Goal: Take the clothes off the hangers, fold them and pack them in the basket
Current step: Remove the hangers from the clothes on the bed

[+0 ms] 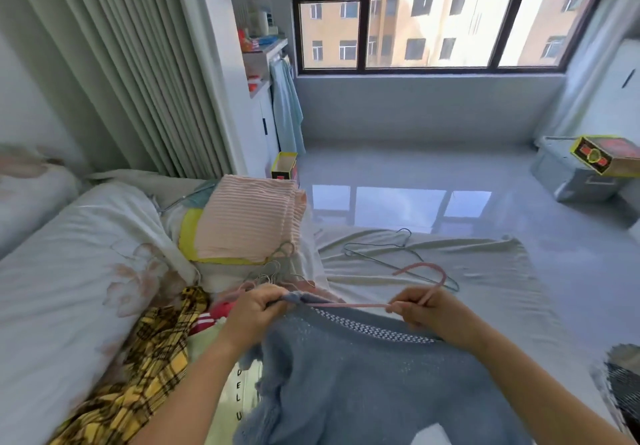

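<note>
Centrally, low in frame: left hand (pixel 254 309) fingers pinch the blue sweater (pixel 363 382) shoulder. Right hand (pixel 424 311) fingers grip the pink hanger (pixel 420 283) neck; sweater partly off.

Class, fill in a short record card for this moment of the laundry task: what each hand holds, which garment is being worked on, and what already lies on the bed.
Left hand: grips the blue sweater at its shoulder
Right hand: holds the pink hanger
Stage: hanger partly out of the neckline
Bare wire hanger: lying on the bed
Folded pink garment: beyond the left hand
</note>
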Demonstrator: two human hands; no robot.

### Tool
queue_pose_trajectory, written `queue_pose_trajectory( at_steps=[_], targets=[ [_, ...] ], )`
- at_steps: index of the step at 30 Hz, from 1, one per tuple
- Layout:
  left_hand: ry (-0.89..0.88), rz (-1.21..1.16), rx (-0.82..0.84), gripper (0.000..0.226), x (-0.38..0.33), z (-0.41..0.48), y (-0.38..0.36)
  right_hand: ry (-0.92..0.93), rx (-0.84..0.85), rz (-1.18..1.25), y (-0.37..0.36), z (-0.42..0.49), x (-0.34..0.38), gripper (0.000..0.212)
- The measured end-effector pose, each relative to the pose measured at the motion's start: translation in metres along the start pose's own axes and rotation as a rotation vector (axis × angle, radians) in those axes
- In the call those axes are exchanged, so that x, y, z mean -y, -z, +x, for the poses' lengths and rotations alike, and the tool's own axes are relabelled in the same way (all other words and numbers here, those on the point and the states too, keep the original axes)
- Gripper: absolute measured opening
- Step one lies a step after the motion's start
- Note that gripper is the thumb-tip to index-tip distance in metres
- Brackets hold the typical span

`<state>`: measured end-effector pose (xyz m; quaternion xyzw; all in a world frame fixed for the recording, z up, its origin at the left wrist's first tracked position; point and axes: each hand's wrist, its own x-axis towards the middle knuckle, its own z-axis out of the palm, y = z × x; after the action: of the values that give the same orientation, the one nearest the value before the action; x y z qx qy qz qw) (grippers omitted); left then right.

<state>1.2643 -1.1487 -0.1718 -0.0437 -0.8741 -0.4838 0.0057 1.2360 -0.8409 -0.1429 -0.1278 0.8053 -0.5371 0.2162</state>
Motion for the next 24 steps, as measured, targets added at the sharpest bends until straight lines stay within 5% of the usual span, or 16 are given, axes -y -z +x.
queue_pose_trajectory(
  at_steps=[5, 8, 15, 19, 24],
  targets=[
    [0.357, -0.439, -0.056, 0.014, 0.013, -0.019, -0.017, 0.015, -0.079, 0.003, 0.037, -0.033, -0.014, 0.021],
    [0.454, -0.522, -0.103, 0.015, 0.015, -0.025, -0.042, 0.036, -0.212, 0.231, 0.061, -0.048, -0.022, 0.024],
    [0.328, -0.55, 0.02, 0.015, -0.021, -0.01, -0.102, 0.046, -0.341, 0.697, 0.053, -0.031, -0.027, 0.066],
    [0.278, -0.435, 0.238, 0.067, -0.052, 0.001, -0.146, 0.026, -0.33, 0.795, 0.026, -0.018, -0.012, 0.062],
    [0.4, -0.471, 0.163, 0.104, -0.047, 0.003, -0.182, 0.005, -0.407, 0.93, 0.011, -0.009, 0.008, 0.015]
  ],
)
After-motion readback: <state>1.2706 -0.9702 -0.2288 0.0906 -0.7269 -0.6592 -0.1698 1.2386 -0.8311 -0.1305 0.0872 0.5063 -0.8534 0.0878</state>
